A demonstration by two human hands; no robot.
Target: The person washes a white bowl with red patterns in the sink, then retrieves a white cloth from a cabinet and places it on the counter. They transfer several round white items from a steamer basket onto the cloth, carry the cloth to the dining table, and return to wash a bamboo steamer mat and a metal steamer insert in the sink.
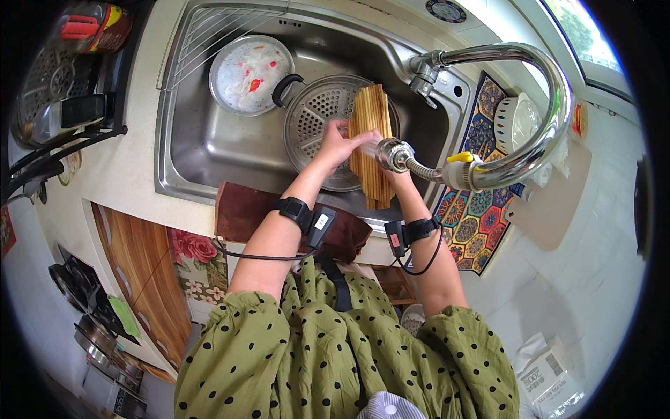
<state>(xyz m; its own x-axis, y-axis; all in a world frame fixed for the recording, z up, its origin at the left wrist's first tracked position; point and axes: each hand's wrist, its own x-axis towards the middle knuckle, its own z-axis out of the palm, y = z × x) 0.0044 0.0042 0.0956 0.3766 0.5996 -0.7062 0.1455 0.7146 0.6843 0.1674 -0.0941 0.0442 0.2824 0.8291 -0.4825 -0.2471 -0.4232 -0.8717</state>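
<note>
A bundle of wooden chopsticks (372, 118) is held over the sink, above a round perforated steamer pan (319, 112). My left hand (336, 144) grips the bundle from the left side, thumb laid across it. On the right, my right hand (396, 177) holds the lower part; its fingers are mostly hidden by the chopsticks and the faucet's spray head (393, 154). What looks like a clear stream of water (369, 146) runs from that head onto the chopsticks near my left thumb.
A pot of cloudy, whitish liquid with red bits (251, 73) stands in the sink basin (225, 152). The chrome faucet (557, 105) arches over the right side. A brown cloth (246, 212) drapes the front edge; a patterned mat (473, 230) and white basket (515, 123) lie right.
</note>
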